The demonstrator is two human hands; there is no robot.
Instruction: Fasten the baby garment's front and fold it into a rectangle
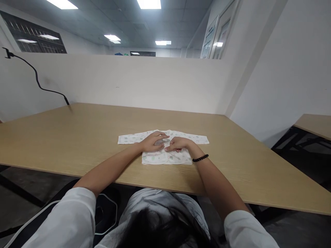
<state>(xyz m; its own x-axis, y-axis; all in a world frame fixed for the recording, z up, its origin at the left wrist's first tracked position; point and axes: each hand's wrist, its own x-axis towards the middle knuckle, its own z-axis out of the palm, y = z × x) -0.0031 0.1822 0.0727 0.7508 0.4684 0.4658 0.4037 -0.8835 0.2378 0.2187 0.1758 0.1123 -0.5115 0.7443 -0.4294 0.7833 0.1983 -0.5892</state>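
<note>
A small white long-sleeved baby shirt with a sparse print lies flat on the table, its sleeves stretched out to both sides and its hem towards me. My left hand rests over the left part of its chest, fingers apart and thumb spread from them. Close beside it, my right hand is bent in at the wrist with curled fingers, its fingertips at the cloth near the shirt's middle. The fabric at these fingertips is partly hidden by the hand. A black bead bracelet circles my right wrist.
The wooden table ends at a low white partition at the back. A black gooseneck holder rises at the back left corner. Another table stands at the right, beyond a white wall.
</note>
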